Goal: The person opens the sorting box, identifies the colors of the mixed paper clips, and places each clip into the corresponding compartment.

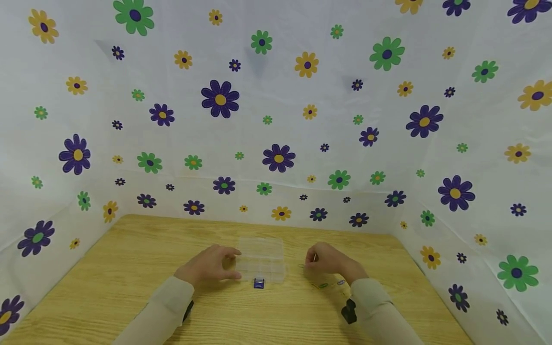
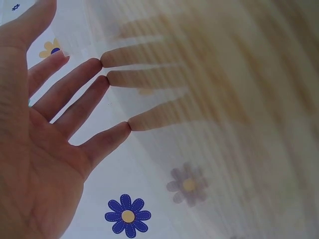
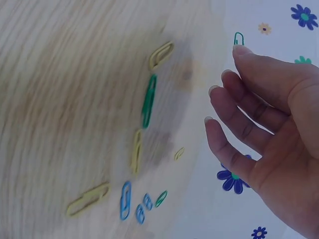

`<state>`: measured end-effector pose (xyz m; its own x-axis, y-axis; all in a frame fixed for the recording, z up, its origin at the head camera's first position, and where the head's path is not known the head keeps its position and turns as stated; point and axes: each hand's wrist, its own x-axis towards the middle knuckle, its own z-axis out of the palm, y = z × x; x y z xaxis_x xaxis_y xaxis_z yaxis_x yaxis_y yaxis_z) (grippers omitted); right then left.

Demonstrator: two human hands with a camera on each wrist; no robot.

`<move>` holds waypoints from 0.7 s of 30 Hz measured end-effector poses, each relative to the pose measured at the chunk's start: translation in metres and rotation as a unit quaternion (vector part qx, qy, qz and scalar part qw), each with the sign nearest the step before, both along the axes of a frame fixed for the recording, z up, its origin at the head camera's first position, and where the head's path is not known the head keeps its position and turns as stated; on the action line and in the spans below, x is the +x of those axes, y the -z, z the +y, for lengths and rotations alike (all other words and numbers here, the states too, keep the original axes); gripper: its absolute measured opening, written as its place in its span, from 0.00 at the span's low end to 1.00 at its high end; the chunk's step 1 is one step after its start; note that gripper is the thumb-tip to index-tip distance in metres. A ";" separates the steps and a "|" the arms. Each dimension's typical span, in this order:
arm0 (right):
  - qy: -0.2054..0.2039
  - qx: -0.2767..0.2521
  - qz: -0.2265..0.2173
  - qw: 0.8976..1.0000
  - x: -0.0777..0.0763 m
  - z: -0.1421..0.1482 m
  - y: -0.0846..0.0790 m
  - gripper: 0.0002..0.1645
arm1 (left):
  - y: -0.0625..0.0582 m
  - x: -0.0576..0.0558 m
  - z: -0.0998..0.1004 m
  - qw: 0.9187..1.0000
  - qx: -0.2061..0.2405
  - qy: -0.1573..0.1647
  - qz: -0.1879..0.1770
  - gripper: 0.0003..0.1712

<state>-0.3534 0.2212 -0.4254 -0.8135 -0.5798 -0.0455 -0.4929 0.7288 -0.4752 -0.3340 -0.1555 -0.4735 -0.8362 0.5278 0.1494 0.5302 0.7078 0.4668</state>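
A clear plastic compartment box [image 1: 260, 258] with a blue latch [image 1: 258, 283] at its front lies on the wooden table. Beside its left edge is my left hand [image 1: 212, 262], thumb and fingers spread. In the left wrist view, the left fingertips [image 2: 115, 128] touch the shiny tabletop, which mirrors them. My right hand [image 1: 327, 259], to the right of the box, pinches a green paper clip [image 3: 239, 38] between thumb and finger. Near it on the table lie several paper clips, among them a green one [image 3: 149, 101], a yellow one [image 3: 88, 199] and a blue one [image 3: 125, 200].
The wooden table [image 1: 241, 316] is enclosed at the back and both sides by a white cloth [image 1: 258, 134] printed with flowers. Dark wrist devices, one of them a black block [image 1: 349, 311] by the right sleeve, sit under both wrists.
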 end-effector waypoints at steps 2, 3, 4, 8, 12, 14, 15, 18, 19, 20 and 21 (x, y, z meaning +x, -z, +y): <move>0.003 0.003 0.003 1.000 0.000 -0.006 -0.002 0.09 | 0.000 0.000 0.000 1.000 0.000 0.001 0.001 0.42; 0.002 0.003 0.005 1.000 0.000 -0.009 -0.003 0.09 | 0.001 -0.001 0.000 1.000 -0.001 -0.001 -0.001 0.42; 0.002 0.003 0.005 1.000 -0.001 -0.012 -0.004 0.09 | 0.001 -0.001 0.000 1.000 -0.001 -0.002 -0.001 0.42; -0.008 0.002 0.008 1.000 -0.002 -0.024 -0.008 0.08 | 0.001 -0.001 0.001 1.000 -0.001 -0.006 -0.003 0.42; -0.018 0.004 0.016 1.000 -0.003 -0.035 -0.009 0.08 | -0.001 0.000 0.001 1.000 0.002 -0.003 -0.003 0.42; -0.017 0.008 0.020 1.000 -0.004 -0.041 -0.010 0.08 | -0.001 0.000 0.001 1.000 0.002 0.000 -0.001 0.42; -0.016 0.009 0.022 1.000 -0.004 -0.044 -0.010 0.08 | -0.001 0.000 0.001 1.000 0.002 0.001 0.001 0.42; -0.013 0.008 0.016 1.000 -0.004 -0.053 -0.010 0.08 | -0.001 0.000 0.001 1.000 0.004 0.005 0.004 0.42; -0.014 0.006 0.016 1.000 -0.003 -0.057 -0.010 0.08 | -0.001 0.000 0.001 1.000 0.004 0.005 0.005 0.42; -0.017 0.004 0.016 1.000 -0.003 -0.060 -0.010 0.08 | -0.001 0.000 0.001 1.000 0.004 0.005 0.005 0.42; -0.019 0.004 0.014 1.000 -0.003 -0.063 -0.011 0.08 | -0.001 0.000 0.001 1.000 0.004 0.004 0.004 0.42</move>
